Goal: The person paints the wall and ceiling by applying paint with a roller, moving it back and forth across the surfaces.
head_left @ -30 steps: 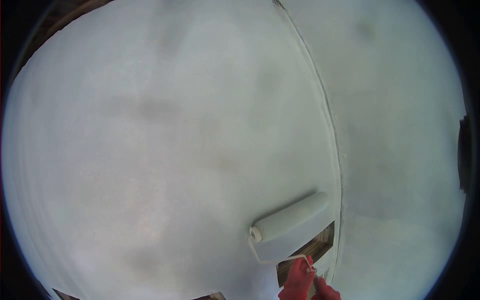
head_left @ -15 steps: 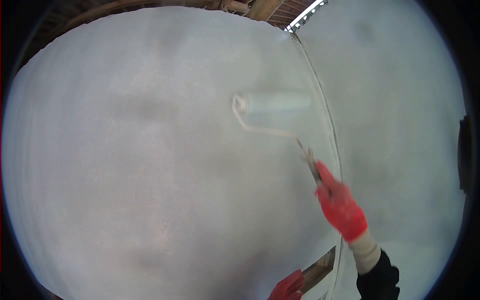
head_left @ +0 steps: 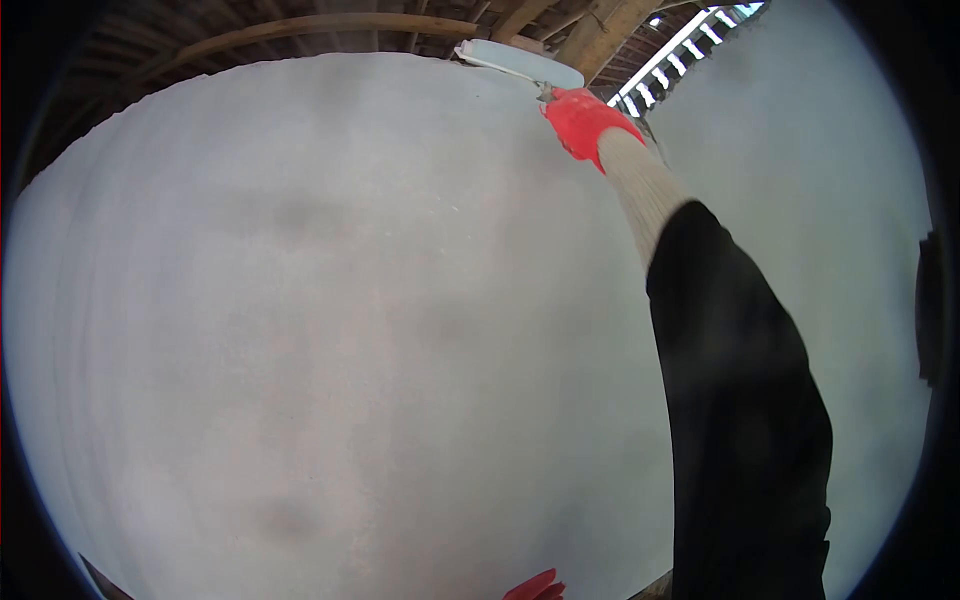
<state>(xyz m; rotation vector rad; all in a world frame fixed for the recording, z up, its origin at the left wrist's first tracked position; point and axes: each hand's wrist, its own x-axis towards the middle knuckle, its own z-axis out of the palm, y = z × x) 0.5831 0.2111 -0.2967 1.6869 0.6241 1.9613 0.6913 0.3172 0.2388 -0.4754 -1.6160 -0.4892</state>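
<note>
Paint roller [head_left: 520, 62] was way up at the top of the frame, a bit right of center, lying nearly flat against the very top edge of the pale painted wall [head_left: 330, 330], right where the wall met the dark wooden rafters [head_left: 300, 25]. Right hand [head_left: 585, 120], in a red glove, was stretched up just below and to the right of the roller, fingers wrapped shut around the roller's handle, though the handle itself was mostly hidden inside the glove. A cream knit cuff [head_left: 640, 185] came out of the glove, and then a black sleeve [head_left: 745, 420] ran down the right side of the frame to the bottom edge. Left hand [head_left: 535, 588] barely showed, only a few red-gloved fingertips poking in at the bottom edge near center, so I couldn't tell if it was open or holding anything. Upper right corner had a strip of bright roof lights [head_left: 690, 45] between the beams.
</note>
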